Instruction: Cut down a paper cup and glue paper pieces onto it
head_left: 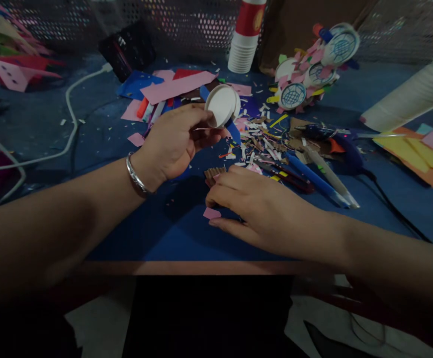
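A small white paper cup (pixel 220 108) with blue paper strips (pixel 234 132) on its sides is held in my left hand (pixel 177 136), which wears a silver bangle. The cup is tilted, its round white end turned toward me. Low over the table, my right hand (pixel 255 206) has its thumb and index finger apart, on either side of a small pink paper piece (pixel 212 213). A bit of corrugated cardboard (pixel 215 174) lies by its other fingertips, which are partly hidden.
Paper scraps (pixel 257 144), a blue pen-like cutter (pixel 315 179) and a glue gun (pixel 345 144) with a cord lie ahead and right. Behind are a decorated cup cluster (pixel 293 95) and a cup stack (pixel 243 47). A white cable (pixel 70 109) crosses the left side.
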